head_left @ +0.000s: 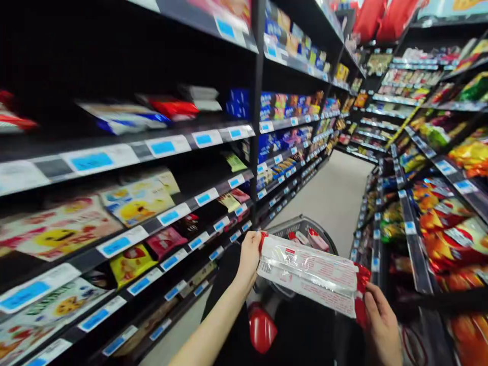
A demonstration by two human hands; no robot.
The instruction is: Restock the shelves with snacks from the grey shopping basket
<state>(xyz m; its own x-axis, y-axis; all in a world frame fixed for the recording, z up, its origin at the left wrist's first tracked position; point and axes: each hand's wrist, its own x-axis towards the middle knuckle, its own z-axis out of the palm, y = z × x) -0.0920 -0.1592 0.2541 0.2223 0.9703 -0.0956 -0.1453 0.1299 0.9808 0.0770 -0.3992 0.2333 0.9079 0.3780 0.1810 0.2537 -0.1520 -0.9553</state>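
A long white packet [308, 272] with red ends and printed text on its upper side is stretched between my two hands, slightly tilted down to the right. My left hand [249, 254] pinches its left end. My right hand [381, 320] grips the red right end, fingers partly hidden by the packet. Beneath and behind the packet is a dark basket [301, 221] with a few red and white packages [318, 240] inside. Below the packet a shiny red rounded object [262, 328] shows; I cannot make out what it is.
Black shelves [163, 147] with blue and white price labels run along the left, holding biscuit packs [141, 198]. Shelves of bagged snacks [453, 229] line the right. Between them a pale floor aisle [324, 188] leads to more shelves at the back.
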